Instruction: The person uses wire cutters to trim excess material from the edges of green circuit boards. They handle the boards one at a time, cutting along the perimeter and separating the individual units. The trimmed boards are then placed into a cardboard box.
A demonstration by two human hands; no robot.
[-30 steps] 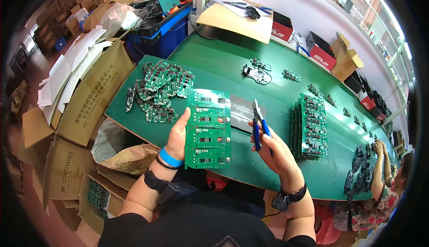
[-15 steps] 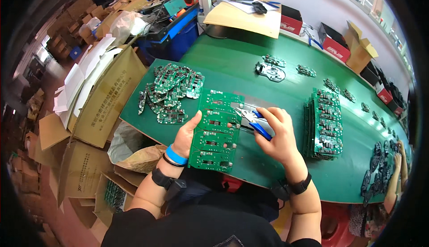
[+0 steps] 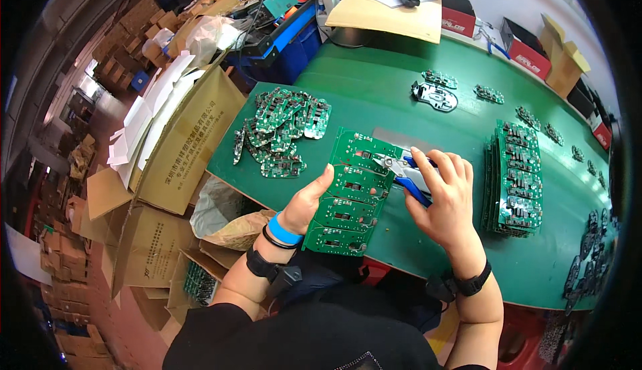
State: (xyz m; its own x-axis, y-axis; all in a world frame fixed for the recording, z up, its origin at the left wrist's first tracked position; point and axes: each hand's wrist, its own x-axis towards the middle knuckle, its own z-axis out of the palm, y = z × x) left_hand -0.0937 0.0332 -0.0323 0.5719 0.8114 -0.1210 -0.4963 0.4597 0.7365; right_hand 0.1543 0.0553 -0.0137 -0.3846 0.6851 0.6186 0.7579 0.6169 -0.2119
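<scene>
My left hand (image 3: 309,204) grips the left edge of a green circuit board panel (image 3: 341,206), thumb on its face, holding it tilted up above the table's near edge. The panel is made of several joined boards in a column. In my right hand (image 3: 447,196) is a pair of cutting pliers (image 3: 416,189) with blue handles. Their metal jaws lie at the panel's upper right edge, over its face; whether they touch it I cannot tell. A heap of separate small circuit boards (image 3: 277,132) lies left of the panel. To the right stands a stack of unseparated panels (image 3: 520,179).
Cardboard boxes (image 3: 187,146) crowd the table's left side. On the green table (image 3: 374,69) lie a black shell piece (image 3: 436,96), a row of small boards (image 3: 489,94) and dark parts (image 3: 588,259) at far right. Red boxes (image 3: 528,55) line the back.
The view has swung, so the scene sits further right; another person's hands at the far right have left it. The plier jaws reach slightly further over the panel. Both my grips stay the same.
</scene>
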